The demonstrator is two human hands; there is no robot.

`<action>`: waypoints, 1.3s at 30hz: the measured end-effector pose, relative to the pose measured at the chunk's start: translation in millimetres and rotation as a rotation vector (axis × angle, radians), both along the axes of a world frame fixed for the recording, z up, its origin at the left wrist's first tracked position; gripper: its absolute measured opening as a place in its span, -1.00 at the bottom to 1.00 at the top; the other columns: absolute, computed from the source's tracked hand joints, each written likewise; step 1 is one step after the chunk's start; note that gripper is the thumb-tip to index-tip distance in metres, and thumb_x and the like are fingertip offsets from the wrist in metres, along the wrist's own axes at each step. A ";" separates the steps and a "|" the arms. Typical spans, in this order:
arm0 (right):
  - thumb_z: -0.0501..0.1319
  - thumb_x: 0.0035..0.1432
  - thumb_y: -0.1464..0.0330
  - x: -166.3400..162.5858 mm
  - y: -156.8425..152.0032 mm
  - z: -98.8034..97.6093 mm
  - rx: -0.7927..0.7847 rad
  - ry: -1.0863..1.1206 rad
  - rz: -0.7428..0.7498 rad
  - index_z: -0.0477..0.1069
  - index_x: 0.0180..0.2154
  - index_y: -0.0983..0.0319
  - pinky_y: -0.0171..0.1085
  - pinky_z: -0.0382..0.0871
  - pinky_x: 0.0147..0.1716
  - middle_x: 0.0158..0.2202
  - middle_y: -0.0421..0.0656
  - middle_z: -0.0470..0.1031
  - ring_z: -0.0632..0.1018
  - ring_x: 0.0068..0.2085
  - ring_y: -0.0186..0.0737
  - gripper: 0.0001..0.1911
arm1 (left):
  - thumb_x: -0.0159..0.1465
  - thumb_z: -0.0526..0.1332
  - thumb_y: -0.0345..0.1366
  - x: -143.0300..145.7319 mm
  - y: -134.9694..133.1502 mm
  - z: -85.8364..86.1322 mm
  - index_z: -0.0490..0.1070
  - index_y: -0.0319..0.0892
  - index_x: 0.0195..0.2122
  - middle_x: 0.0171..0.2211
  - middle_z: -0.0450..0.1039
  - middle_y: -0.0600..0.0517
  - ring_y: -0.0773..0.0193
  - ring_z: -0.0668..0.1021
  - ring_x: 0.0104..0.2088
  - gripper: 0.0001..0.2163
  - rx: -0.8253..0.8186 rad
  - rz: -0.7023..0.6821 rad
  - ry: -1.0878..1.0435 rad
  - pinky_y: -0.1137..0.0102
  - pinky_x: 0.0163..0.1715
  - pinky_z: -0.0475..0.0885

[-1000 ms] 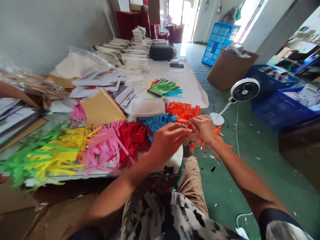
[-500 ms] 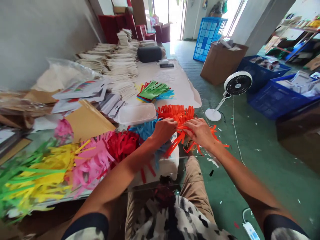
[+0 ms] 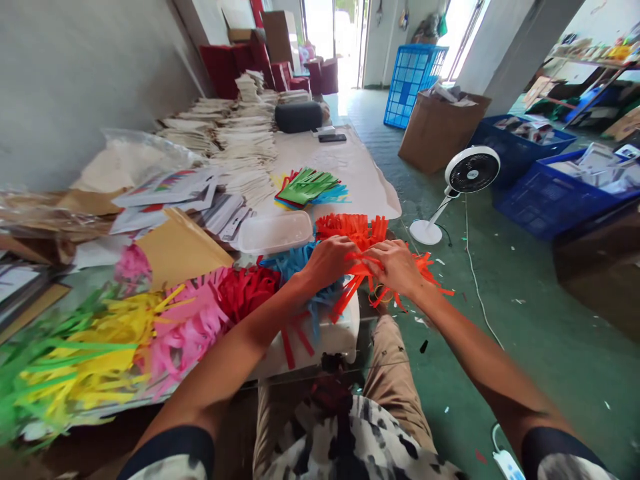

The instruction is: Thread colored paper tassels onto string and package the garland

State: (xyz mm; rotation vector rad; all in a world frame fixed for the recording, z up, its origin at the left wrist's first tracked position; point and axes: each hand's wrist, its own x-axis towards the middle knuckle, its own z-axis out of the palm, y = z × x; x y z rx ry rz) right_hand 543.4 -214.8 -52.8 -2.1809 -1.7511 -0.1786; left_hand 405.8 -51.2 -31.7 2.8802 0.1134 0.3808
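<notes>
My left hand (image 3: 327,261) and my right hand (image 3: 397,265) meet at the table's near right corner, both closed on a bunch of orange paper fringe (image 3: 360,275) whose strips hang down and fan out to the right. Just behind my hands lies a pile of orange fringe (image 3: 353,227). Blue fringe (image 3: 293,257) lies under my left wrist. To the left run rows of red fringe (image 3: 245,290), pink fringe (image 3: 187,323), yellow fringe (image 3: 100,347) and green fringe (image 3: 25,373) along the table's front edge.
A clear plastic lid or tray (image 3: 275,231) sits behind the blue fringe, a brown envelope (image 3: 177,247) to its left. Stacked fringe sheets (image 3: 306,185) and white paper stacks (image 3: 235,133) lie further back. A white fan (image 3: 465,177), a cardboard box (image 3: 440,130) and blue crates (image 3: 545,193) stand on the green floor.
My hands have come closer together on the orange fringe and gathered its strips into a tighter bunch. The camera has shifted slightly rightward and forward.
</notes>
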 end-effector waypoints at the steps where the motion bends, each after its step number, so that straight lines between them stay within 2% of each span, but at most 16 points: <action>1: 0.15 0.44 0.32 -0.1 -1.4 -0.6 -0.011 -0.001 -0.017 0.61 -0.08 0.16 -0.10 0.19 0.00 -0.08 -0.10 0.67 0.58 -0.03 -0.03 -0.76 | 0.38 0.31 -0.27 -4.0 -1.3 -5.9 0.63 -0.17 -0.15 -0.17 0.62 -0.06 0.15 0.60 -0.10 -0.86 0.026 -0.012 0.015 0.31 -0.07 0.47; 4: 0.15 0.40 0.38 -0.6 -5.1 -1.2 -0.043 -0.004 -0.060 0.61 -0.12 0.18 -0.10 0.19 -0.02 -0.10 -0.08 0.67 0.58 -0.04 -0.03 -0.77 | 0.34 0.32 -0.35 -14.6 -7.8 -22.7 0.63 -0.19 -0.27 -0.25 0.60 -0.10 0.11 0.59 -0.12 -0.91 0.094 -0.023 0.054 0.27 -0.09 0.48; 7: 0.15 0.39 0.39 -3.5 -7.1 0.8 -0.075 -0.013 -0.047 0.61 -0.14 0.18 -0.10 0.19 -0.02 -0.10 -0.06 0.67 0.58 -0.05 -0.04 -0.77 | 0.31 0.28 -0.46 -18.2 -14.3 -29.7 0.60 -0.22 -0.36 -0.31 0.58 -0.12 0.09 0.59 -0.19 -0.87 0.144 -0.015 0.066 0.23 -0.15 0.47; 12: 0.16 0.41 0.32 -11.0 -8.5 3.5 -0.004 -0.016 -0.003 0.59 -0.07 0.18 -0.09 0.21 0.03 -0.04 -0.04 0.65 0.57 0.00 -0.02 -0.77 | 0.38 0.20 -0.43 -10.9 -17.9 -19.6 0.57 -0.23 -0.31 -0.27 0.59 -0.14 0.04 0.59 -0.15 -0.84 0.183 0.056 -0.004 0.17 -0.11 0.42; 16: 0.20 0.42 0.26 -12.0 -6.9 2.5 0.094 -0.004 0.045 0.59 -0.03 0.16 -0.07 0.22 0.06 -0.02 -0.06 0.65 0.57 0.01 -0.01 -0.77 | 0.39 0.22 -0.38 -2.6 -16.7 -11.2 0.55 -0.19 -0.34 -0.30 0.61 -0.09 0.08 0.60 -0.18 -0.83 0.139 0.121 -0.127 0.20 -0.15 0.42; 19: 0.17 0.45 0.27 -8.7 -2.9 4.0 0.173 0.030 0.026 0.60 -0.10 0.14 -0.07 0.24 0.04 -0.11 -0.11 0.67 0.58 -0.06 -0.05 -0.77 | 0.40 0.24 -0.33 1.4 -13.3 -8.3 0.55 -0.16 -0.37 -0.29 0.62 -0.05 0.10 0.60 -0.18 -0.82 0.045 0.117 -0.223 0.23 -0.14 0.45; 21: 0.15 0.46 0.26 -4.9 0.9 8.0 0.217 0.054 0.007 0.60 -0.16 0.15 -0.08 0.26 0.02 -0.15 -0.11 0.68 0.59 -0.08 -0.06 -0.75 | 0.38 0.27 -0.34 2.3 -9.5 -7.0 0.56 -0.14 -0.30 -0.22 0.64 -0.02 0.12 0.60 -0.12 -0.89 -0.074 0.094 -0.308 0.25 -0.07 0.47; 22: 0.15 0.46 0.26 -2.8 3.1 11.1 0.236 0.067 0.003 0.60 -0.18 0.16 -0.08 0.27 0.01 -0.16 -0.11 0.68 0.59 -0.09 -0.05 -0.74 | 0.37 0.29 -0.34 2.1 -7.2 -6.6 0.56 -0.13 -0.24 -0.17 0.63 -0.02 0.14 0.60 -0.09 -0.94 -0.157 0.093 -0.365 0.26 -0.04 0.48; 24: 0.14 0.46 0.24 1.8 8.2 19.2 0.292 0.107 -0.009 0.59 -0.19 0.17 -0.09 0.30 0.00 -0.15 -0.09 0.68 0.60 -0.09 -0.05 -0.73 | 0.36 0.30 -0.33 0.5 -2.2 -6.1 0.53 -0.12 -0.13 -0.11 0.61 -0.01 0.18 0.60 -0.07 -0.91 -0.352 0.133 -0.492 0.29 -0.02 0.50; 28: 0.11 0.46 0.19 9.2 17.4 38.7 0.334 0.158 -0.004 0.60 -0.20 0.18 -0.09 0.35 -0.03 -0.19 -0.06 0.67 0.60 -0.12 -0.02 -0.66 | 0.39 0.25 -0.27 -7.6 4.2 -8.5 0.44 -0.12 -0.12 -0.13 0.56 0.00 0.26 0.61 -0.15 -0.91 -0.666 0.222 -0.622 0.35 -0.11 0.53; 30: 0.11 0.46 0.16 10.6 19.7 48.7 0.340 0.148 0.009 0.60 -0.22 0.18 -0.09 0.36 -0.03 -0.21 -0.06 0.67 0.61 -0.13 -0.01 -0.64 | 0.38 0.24 -0.26 -13.0 4.6 -11.2 0.41 -0.10 -0.10 -0.13 0.56 0.02 0.27 0.61 -0.13 -0.89 -0.730 0.208 -0.620 0.34 -0.08 0.52; 35: 0.16 0.43 0.13 8.8 20.3 74.0 0.501 0.196 0.009 0.60 -0.23 0.17 -0.14 0.39 -0.04 -0.19 -0.11 0.68 0.63 -0.12 -0.07 -0.67 | 0.44 0.19 -0.13 -23.1 5.0 -17.5 0.40 -0.08 -0.06 -0.12 0.57 0.00 0.24 0.61 -0.10 -0.82 -0.795 0.238 -0.613 0.32 -0.06 0.50; 39: 0.18 0.41 0.07 5.4 23.0 92.5 0.503 0.182 0.044 0.61 -0.26 0.18 -0.13 0.40 -0.06 -0.23 -0.10 0.68 0.64 -0.15 -0.06 -0.62 | 0.45 0.17 -0.07 -25.4 9.4 -14.2 0.42 -0.09 -0.04 -0.09 0.58 -0.03 0.21 0.61 -0.07 -0.77 -0.804 0.257 -0.602 0.30 -0.04 0.49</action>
